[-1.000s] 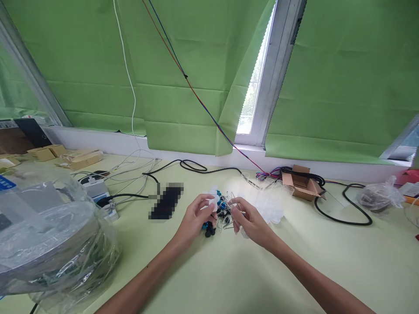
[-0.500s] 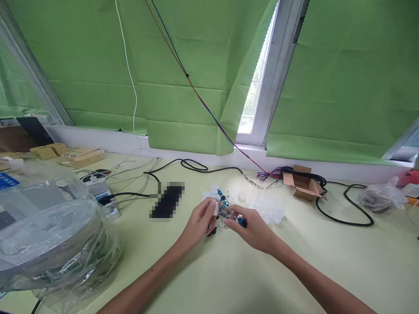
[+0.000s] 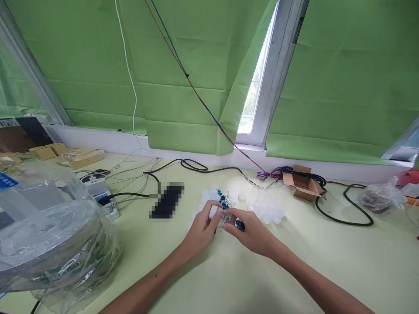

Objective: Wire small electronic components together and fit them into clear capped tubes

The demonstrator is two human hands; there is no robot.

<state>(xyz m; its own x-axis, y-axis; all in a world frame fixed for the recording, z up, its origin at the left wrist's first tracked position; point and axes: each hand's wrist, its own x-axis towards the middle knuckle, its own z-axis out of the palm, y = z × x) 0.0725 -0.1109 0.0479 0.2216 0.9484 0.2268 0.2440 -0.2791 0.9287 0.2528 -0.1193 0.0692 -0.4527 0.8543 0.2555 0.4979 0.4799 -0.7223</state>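
At table centre, our left hand point(image 3: 202, 231) pinched a small white cap point(image 3: 213, 212); at its three o'clock, our right hand point(image 3: 253, 233) gripped a clear vial point(image 3: 229, 220) holding something blue.

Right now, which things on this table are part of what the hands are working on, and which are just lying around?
In the work:
left hand holding a white cap
right hand holding a small clear tube
blue parts
clear tubes

Lying about:
cardboard box
black cable
plastic-wrapped bundle
plastic bag
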